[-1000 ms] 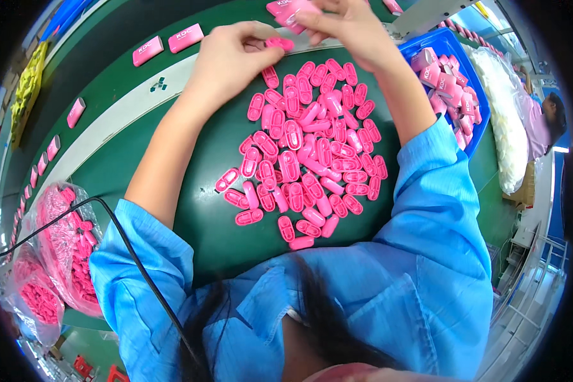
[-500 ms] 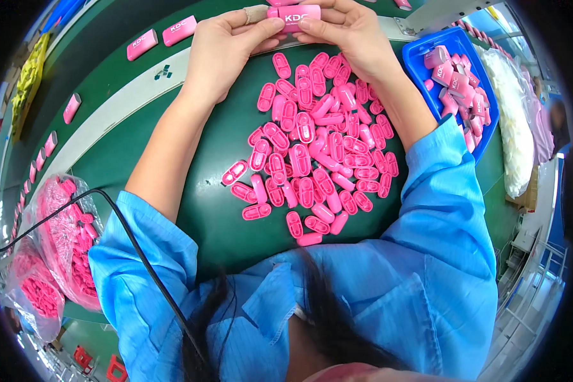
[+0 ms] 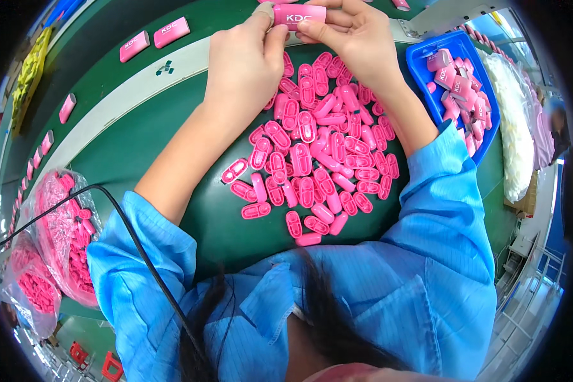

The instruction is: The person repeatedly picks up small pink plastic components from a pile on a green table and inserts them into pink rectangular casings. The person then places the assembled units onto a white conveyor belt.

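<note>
Holds a pink case (image 3: 299,18) at 12 o'clock, near the white rail (image 3: 172,69). Pinches it in the right hand (image 3: 365,44): thumb flat across the front face, other fingers behind. Bears on the 9 o'clock end of the case with the left hand (image 3: 245,70), a tan cover (image 3: 265,11) fitted over one finger there. Cannot tell whether left thumb and fingers pinch that end or only press on it.

Spreads a heap of oval pink pieces (image 3: 301,159) over the green counter (image 3: 218,240), from centre toward 1 o'clock, below the hands.

Compared with one second ago, has brought case and oval piece together; held them apart then, one in each hand. Compared with half a second ago, has turned the left hand and moved its thumb off the front face toward the end. Suggests, as a judgement, steadying by the right hand and end pressure by the left, with both hands committed to one item.

Includes further cases inside a blue tray (image 3: 420,71) at 2 o'clock, two loose cases (image 3: 172,32) beyond the rail at 11 o'clock, and clear bags (image 3: 63,232) of pink pieces near 9 o'clock.
</note>
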Tool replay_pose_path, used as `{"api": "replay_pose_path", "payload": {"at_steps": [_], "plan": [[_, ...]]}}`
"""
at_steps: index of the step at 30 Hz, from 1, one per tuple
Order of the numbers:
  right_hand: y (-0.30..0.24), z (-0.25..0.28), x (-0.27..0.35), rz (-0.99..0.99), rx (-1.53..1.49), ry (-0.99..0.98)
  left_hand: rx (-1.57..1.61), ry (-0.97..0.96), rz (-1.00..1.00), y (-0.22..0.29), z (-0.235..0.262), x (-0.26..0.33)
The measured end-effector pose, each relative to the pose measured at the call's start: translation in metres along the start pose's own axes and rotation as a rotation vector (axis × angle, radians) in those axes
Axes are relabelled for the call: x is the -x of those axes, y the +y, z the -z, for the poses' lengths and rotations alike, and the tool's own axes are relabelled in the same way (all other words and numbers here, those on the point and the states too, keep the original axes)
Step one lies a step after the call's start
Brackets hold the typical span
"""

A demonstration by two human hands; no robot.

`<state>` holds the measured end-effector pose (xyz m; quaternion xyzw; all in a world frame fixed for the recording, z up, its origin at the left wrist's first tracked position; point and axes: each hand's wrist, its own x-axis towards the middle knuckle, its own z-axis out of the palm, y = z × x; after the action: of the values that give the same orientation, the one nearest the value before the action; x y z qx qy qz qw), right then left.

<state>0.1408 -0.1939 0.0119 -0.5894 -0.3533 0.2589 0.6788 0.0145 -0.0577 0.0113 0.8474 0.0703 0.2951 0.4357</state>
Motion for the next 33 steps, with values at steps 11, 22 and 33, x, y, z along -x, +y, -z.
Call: {"api": "replay_pose_path", "payload": {"at_steps": [11, 22, 33], "plan": [[0.033, 0.048, -0.067, 0.006, 0.541, 0.135, -0.444, -0.203, 0.025, -0.012, 0.027, -0.023], [0.044, 0.131, -0.116, 0.115, 1.528, 0.220, -0.460, -0.505, -0.459, -0.017, 0.029, -0.012], [-0.008, 0.008, -0.011, 0.052, 0.166, -0.092, 0.307, -0.330, 0.293, -0.023, 0.023, -0.018]]}}
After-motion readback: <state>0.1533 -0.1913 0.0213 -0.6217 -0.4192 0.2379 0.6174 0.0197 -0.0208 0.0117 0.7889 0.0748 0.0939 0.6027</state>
